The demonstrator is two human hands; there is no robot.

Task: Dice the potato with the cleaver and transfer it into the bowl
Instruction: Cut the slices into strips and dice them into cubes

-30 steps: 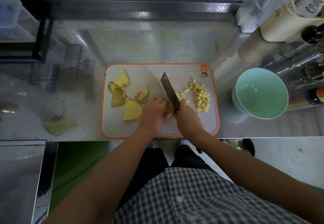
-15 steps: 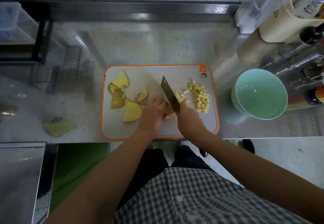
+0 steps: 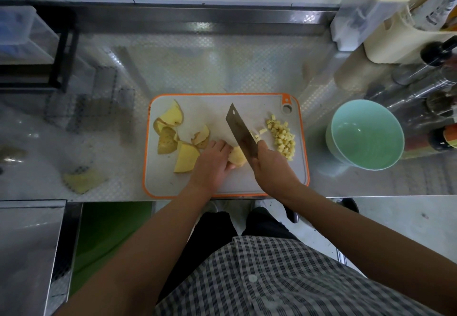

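On the orange-rimmed cutting board my left hand grips a yellow potato piece at the board's middle. My right hand grips the cleaver by its handle, blade pointing away and lying just right of that piece. A heap of small potato dice lies on the board's right side, with a few loose strips beside the blade. A larger potato chunk and several peel scraps lie on the left half. The mint-green bowl stands empty to the right of the board.
The steel counter carries bottles and shakers and a cream container at the far right, close behind the bowl. A black rack stands at the back left. A peel scrap lies on the counter left of the board.
The cleaver has shifted slightly left toward the held piece and its blade has lifted and tilted. My left hand has drawn back a little, showing more of the potato piece.
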